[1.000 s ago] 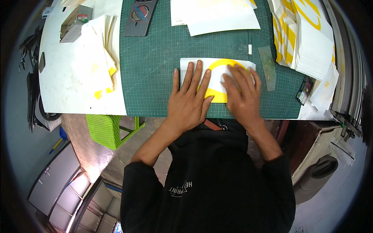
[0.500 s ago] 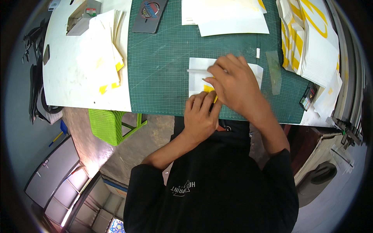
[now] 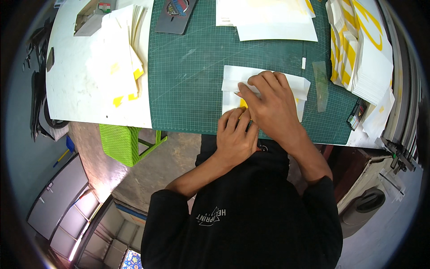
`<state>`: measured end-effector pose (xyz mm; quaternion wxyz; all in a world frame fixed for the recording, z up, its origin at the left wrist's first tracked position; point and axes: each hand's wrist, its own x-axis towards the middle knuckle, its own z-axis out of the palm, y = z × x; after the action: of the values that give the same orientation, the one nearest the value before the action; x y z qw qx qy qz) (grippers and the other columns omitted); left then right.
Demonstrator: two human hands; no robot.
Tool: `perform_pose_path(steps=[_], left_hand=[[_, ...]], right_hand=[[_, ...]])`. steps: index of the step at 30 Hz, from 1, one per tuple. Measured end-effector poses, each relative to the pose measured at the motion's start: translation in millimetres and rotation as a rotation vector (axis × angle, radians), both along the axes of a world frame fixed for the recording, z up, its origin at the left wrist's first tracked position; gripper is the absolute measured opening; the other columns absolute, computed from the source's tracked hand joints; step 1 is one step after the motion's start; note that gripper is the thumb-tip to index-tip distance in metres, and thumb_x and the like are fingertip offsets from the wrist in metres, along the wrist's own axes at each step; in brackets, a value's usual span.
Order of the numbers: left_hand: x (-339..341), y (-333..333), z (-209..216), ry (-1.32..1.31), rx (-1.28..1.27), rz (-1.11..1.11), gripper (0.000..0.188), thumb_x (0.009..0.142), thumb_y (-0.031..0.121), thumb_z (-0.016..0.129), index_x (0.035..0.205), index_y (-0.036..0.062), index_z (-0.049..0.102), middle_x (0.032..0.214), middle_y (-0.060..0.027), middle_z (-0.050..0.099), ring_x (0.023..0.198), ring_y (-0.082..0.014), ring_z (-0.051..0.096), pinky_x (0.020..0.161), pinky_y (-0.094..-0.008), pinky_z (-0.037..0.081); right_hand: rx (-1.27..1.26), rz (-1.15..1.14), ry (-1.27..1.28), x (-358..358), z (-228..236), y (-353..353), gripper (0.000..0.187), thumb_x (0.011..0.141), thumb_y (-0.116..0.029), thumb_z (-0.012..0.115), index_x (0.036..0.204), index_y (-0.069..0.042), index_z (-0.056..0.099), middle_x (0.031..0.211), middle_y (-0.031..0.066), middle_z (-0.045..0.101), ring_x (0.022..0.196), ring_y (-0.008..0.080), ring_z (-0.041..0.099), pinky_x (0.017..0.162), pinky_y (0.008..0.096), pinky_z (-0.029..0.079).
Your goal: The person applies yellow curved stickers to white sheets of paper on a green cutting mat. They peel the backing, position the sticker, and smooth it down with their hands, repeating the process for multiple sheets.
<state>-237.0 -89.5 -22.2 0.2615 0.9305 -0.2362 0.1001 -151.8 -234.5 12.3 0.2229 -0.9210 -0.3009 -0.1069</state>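
A white paper (image 3: 233, 74) with yellow print lies near the front edge of the green cutting mat (image 3: 192, 85). Its far part is folded into a flap over the lower layer, and a crease line runs across it. My right hand (image 3: 273, 105) is closed on this flap, fingers bent with their tips down on the fold. Close beside it, my left hand (image 3: 235, 136) keeps its bent fingers on the paper's near edge, over the yellow patch. My left thumb is tucked in by the mat's front edge. Both hands cover much of the paper.
White sheets (image 3: 275, 27) lie at the back. A stack of white and yellow folded paper (image 3: 369, 74) stands right, near a clear strip (image 3: 320, 85) and a small dark box (image 3: 357, 112). More papers (image 3: 118, 58) lie left. A green stool (image 3: 118, 143) stands below the table edge.
The far flap now lies flatter and wider across the paper, where a raised narrow edge showed before. My right hand has shifted slightly nearer; my left stays on the near edge.
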Motion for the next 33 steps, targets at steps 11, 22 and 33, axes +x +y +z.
perform_pose_path(steps=[11, 22, 33], left_hand=[[0, 0, -1, 0.006, -0.016, 0.010, 0.033, 0.087, 0.015, 0.076, 0.118, 0.0041, 0.076, 0.126, -0.0140, 0.062, 0.121, -0.0325, 0.056, 0.103, -0.0500, 0.042], [2, 0, 4, 0.048, 0.029, 0.011, 0.043, 0.091, 0.017, 0.076, 0.133, 0.0065, 0.073, 0.130, -0.0097, 0.065, 0.121, -0.0268, 0.057, 0.105, -0.0460, 0.043], [11, 8, 12, -0.001, 0.078, -0.018, 0.046, 0.087, 0.019, 0.069, 0.131, 0.0053, 0.072, 0.124, -0.0048, 0.071, 0.106, -0.0212, 0.067, 0.092, -0.0335, 0.051]], right_hand=[[0.075, -0.039, 0.081, 21, 3, -2, 0.015, 0.085, -0.010, 0.078, 0.099, -0.004, 0.078, 0.091, 0.0070, 0.067, 0.091, 0.0263, 0.062, 0.084, 0.0419, 0.046], [0.180, -0.156, 0.253, 48, -11, 0, 0.009, 0.091, -0.014, 0.077, 0.088, -0.006, 0.079, 0.087, 0.0084, 0.071, 0.085, 0.0283, 0.062, 0.083, 0.0439, 0.042], [0.148, -0.214, 0.247, 49, -14, 7, 0.006, 0.090, -0.010, 0.078, 0.086, -0.005, 0.076, 0.086, 0.0093, 0.069, 0.085, 0.0280, 0.063, 0.079, 0.0436, 0.043]])
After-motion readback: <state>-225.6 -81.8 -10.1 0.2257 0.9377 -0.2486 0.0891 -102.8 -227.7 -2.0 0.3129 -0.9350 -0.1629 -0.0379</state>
